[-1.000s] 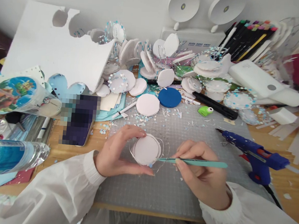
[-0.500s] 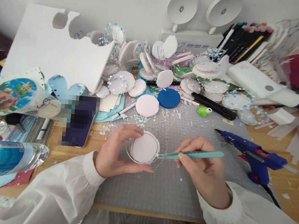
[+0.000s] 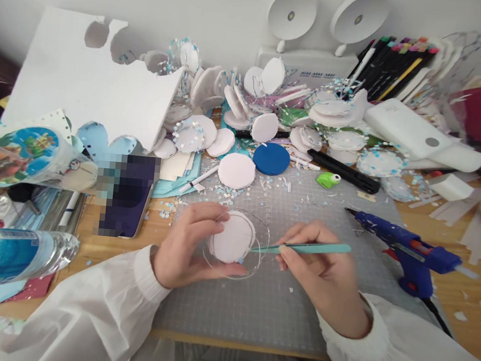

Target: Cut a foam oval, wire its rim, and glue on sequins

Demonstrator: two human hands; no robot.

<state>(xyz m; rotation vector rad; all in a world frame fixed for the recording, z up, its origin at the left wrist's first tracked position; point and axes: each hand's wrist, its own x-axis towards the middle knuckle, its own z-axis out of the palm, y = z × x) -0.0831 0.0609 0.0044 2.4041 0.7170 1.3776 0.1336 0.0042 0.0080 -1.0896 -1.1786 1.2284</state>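
My left hand [image 3: 192, 246] is closed around the rim of a white foam disc [image 3: 232, 237], fingers at the upper left and thumb along the lower edge. Thin silvery wire [image 3: 267, 244] loops around the disc, and a small pale-blue piece sits near its lower right edge. My right hand [image 3: 315, 260] pinches teal tweezers [image 3: 314, 249] between thumb and fingers. The tweezers' tips reach the disc's right edge beside the wire; whether they grip anything is too small to tell. Both hands are above the grey cutting mat [image 3: 254, 316].
A blue hot glue gun [image 3: 411, 246] lies at the right. Behind the hands are a white disc [image 3: 237, 170], a blue disc [image 3: 271, 158], a green punch [image 3: 327, 179] and several wire-wrapped discs. A phone [image 3: 129, 196] and water bottle [image 3: 14, 259] lie at the left.
The tweezers and my right hand have shifted slightly left toward the disc. The wire loop now hangs lower and further right of the disc. My left hand keeps its hold.
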